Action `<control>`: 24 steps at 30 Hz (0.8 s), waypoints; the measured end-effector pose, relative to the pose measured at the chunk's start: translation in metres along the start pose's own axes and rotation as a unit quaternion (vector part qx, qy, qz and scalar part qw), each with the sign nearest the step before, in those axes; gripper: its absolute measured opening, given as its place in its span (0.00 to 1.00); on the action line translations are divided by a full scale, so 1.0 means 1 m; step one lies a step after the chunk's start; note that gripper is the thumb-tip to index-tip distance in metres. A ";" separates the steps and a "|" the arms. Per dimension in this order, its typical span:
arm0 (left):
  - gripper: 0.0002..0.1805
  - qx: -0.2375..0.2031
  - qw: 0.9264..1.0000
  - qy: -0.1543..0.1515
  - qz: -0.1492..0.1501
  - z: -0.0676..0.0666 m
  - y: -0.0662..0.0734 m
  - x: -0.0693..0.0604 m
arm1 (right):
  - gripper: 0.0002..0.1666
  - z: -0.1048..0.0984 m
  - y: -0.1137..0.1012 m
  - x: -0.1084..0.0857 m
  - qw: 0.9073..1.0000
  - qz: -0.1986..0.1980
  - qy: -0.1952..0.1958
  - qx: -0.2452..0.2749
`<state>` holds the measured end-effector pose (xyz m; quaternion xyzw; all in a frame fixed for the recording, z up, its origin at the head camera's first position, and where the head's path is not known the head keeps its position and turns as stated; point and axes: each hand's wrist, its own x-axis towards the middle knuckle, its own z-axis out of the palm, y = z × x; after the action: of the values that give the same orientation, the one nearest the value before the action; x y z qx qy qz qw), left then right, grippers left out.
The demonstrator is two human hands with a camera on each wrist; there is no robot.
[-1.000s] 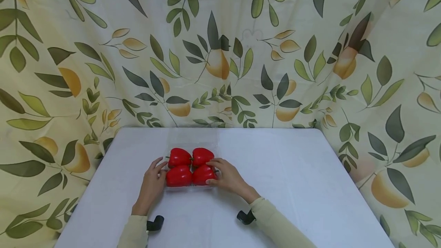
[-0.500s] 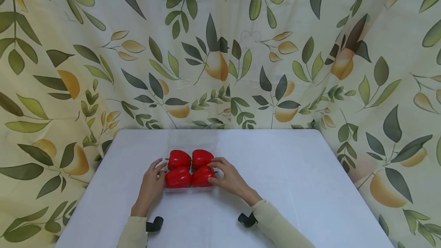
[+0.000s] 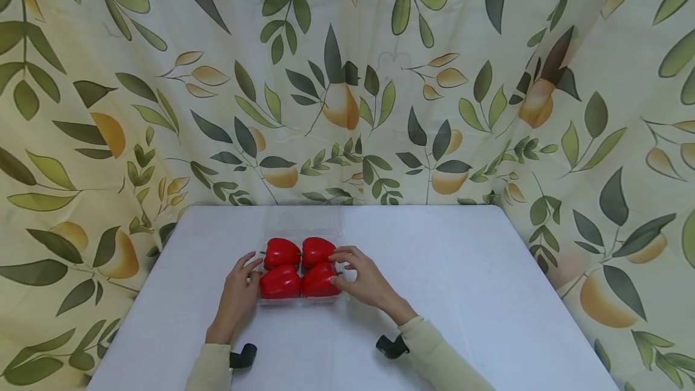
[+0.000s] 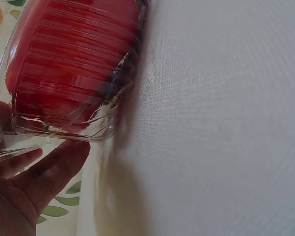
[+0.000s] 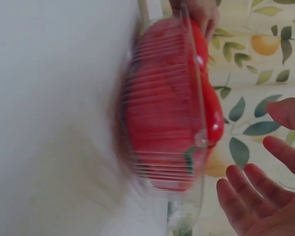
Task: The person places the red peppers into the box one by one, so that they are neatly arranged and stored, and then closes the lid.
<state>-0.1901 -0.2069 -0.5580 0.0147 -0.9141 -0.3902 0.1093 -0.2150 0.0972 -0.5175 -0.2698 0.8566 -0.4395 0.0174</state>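
Note:
Several red bell peppers lie in two rows inside a clear plastic clamshell container, whose transparent lid is folded back behind them on the table. My left hand is at the container's left side; in the left wrist view its fingers rest against the ribbed plastic wall. At the right side is my right hand, over the near-right pepper in the head view. From the right wrist view, the same hand's spread fingers are apart from the container and hold nothing.
A white-covered table carries the container left of its middle. Behind and around it hangs a leaf-and-fruit patterned curtain. Black wrist devices sit at both sleeves.
My right thumb has drawn back a little to the right, off the near-right pepper. The left hand stays at the container's side. The peppers have not moved in the container.

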 end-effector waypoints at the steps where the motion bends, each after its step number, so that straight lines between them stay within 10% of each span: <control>1: 0.20 0.000 1.000 0.000 -0.001 0.000 0.000 0.000 | 0.25 -0.002 -0.001 0.000 1.000 0.001 0.001 0.000; 24: 0.21 -0.007 1.000 -0.012 -0.010 0.001 -0.002 -0.001 | 0.25 -0.039 -0.006 0.018 0.992 0.061 0.094 0.059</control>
<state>-0.1895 -0.2074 -0.5600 0.0182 -0.9125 -0.3977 0.0944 -0.2386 0.1153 -0.4852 -0.1733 0.8416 -0.5112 -0.0206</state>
